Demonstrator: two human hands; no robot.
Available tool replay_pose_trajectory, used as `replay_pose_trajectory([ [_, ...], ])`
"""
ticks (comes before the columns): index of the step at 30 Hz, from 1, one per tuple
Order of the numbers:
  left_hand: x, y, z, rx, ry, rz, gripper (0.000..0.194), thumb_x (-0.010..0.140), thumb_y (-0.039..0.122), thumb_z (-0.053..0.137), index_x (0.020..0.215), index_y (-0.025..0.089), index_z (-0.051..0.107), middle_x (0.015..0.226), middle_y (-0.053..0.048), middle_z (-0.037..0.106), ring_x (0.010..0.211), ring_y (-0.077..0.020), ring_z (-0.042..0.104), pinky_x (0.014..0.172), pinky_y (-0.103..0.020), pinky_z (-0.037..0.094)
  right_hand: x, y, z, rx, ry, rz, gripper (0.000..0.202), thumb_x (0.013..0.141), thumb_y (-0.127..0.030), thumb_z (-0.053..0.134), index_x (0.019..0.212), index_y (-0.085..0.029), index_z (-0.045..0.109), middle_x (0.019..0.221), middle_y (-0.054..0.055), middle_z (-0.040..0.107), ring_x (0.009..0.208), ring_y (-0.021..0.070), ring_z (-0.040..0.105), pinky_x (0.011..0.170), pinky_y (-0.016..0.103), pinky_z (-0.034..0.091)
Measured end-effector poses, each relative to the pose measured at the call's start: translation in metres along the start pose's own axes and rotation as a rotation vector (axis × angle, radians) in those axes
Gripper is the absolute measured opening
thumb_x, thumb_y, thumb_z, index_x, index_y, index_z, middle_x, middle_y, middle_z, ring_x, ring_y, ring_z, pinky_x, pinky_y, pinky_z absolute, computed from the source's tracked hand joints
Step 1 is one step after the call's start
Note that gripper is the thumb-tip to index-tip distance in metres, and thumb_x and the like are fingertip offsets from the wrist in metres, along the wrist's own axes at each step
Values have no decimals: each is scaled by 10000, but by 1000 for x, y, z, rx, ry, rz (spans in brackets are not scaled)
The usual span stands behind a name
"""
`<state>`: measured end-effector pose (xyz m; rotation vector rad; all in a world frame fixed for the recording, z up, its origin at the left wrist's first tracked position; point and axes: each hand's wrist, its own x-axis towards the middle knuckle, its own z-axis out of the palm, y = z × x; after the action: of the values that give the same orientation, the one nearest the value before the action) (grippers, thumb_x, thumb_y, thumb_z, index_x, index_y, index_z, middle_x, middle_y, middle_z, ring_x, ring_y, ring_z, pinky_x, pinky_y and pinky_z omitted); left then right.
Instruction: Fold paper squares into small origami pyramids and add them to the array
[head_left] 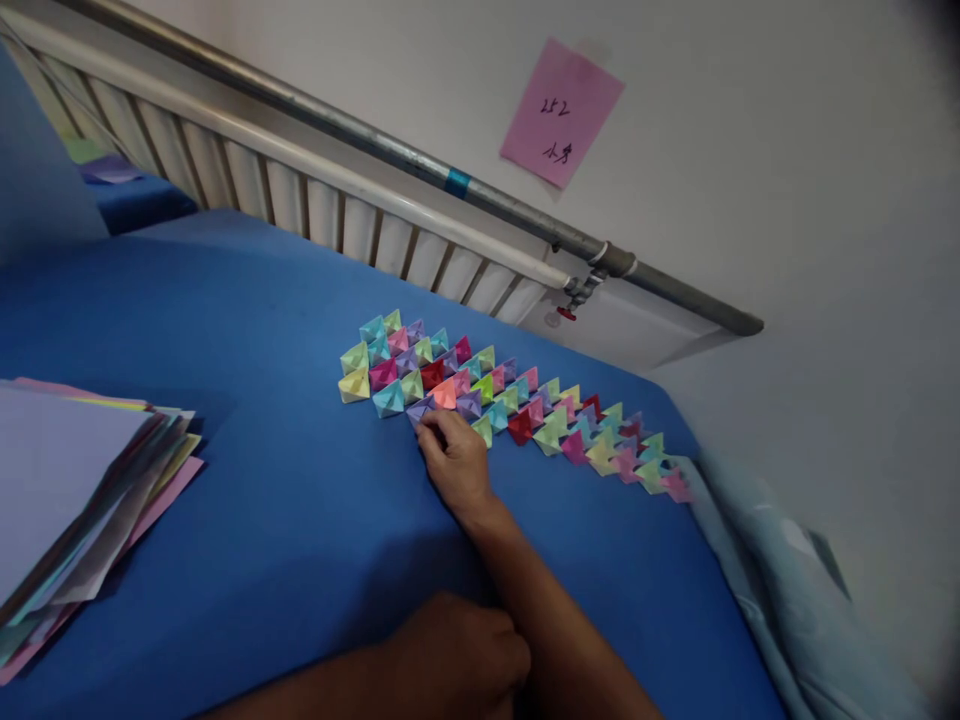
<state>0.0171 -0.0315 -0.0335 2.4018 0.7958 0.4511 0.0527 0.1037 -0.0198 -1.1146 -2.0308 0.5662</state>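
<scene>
Rows of small folded paper pieces (484, 385) in many colours lie in a long slanting band on the blue surface (300, 560). At the band's near edge, my right hand (457, 460) has thumb and fingers pinched at a purple folded paper piece (421, 410). Orange and purple pieces sit right beside it. My left hand (461, 650) is curled closed at the bottom, near my right forearm and away from the pieces. Its fingertips are turned from view, so whether it holds anything is hidden.
A thick stack of coloured paper sheets (67, 480) lies at the left. Behind the surface run a white radiator (375, 235) and a metal pipe (360, 125) with a red-handled valve (566, 313). A pink note (562, 115) hangs on the wall. Pale cloth (787, 590) drapes at right.
</scene>
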Motion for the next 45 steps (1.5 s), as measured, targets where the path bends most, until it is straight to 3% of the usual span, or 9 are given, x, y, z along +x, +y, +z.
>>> replay_pose_trajectory([
  [18,-2,3,-2,-8,-24,-22,26,797,179,611,821,172,610,786,0,682,587,-116,542,455,-259,247,2,1,0,6,-21,-16,136,872,-201,520,809,-201,641,778,14,631,730,144,581,713,249,441],
  [33,-3,2,3,-5,58,-18,22,794,170,584,787,183,568,753,13,655,565,-112,527,452,-271,249,4,1,0,15,-35,-5,135,880,-212,520,820,-209,641,793,11,638,746,143,583,729,250,444],
  [39,-4,-1,7,7,40,-17,31,796,159,583,781,183,571,757,12,657,576,-109,525,455,-258,255,-7,-4,3,-11,-27,7,204,875,-231,528,1050,-208,629,866,24,651,733,145,590,705,249,461],
  [45,-2,-2,7,26,18,-24,26,787,166,616,783,186,599,727,21,645,542,-99,483,443,-248,224,-28,-8,-6,-194,-160,-90,158,887,-168,480,846,-210,626,806,26,642,726,144,586,685,242,440],
])
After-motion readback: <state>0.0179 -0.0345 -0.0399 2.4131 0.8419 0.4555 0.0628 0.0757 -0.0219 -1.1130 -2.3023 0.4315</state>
